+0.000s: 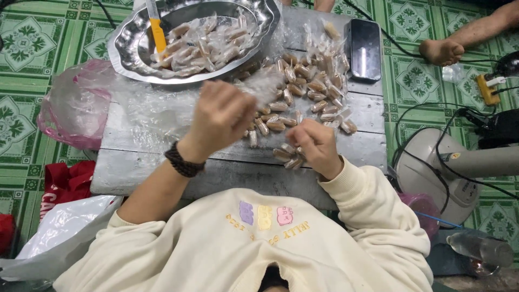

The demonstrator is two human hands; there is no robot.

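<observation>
Grey board (162, 162) below: your left hand (221, 116) pinches clear wrapper film (259, 86); your right hand (319, 146), curled shut, grips wrapped candies (289, 157) lying crosswise.

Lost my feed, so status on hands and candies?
Left hand raised, closed on clear wrapper. Right hand pinching wrapped candy over board. Candy pile ahead, nothing in the way.

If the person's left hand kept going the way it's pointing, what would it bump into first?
The left hand points away from the body toward the metal tray. It would likely first meet the crumpled clear wrap by its fingers, then the tray's rim; depth is hard to judge.
</observation>
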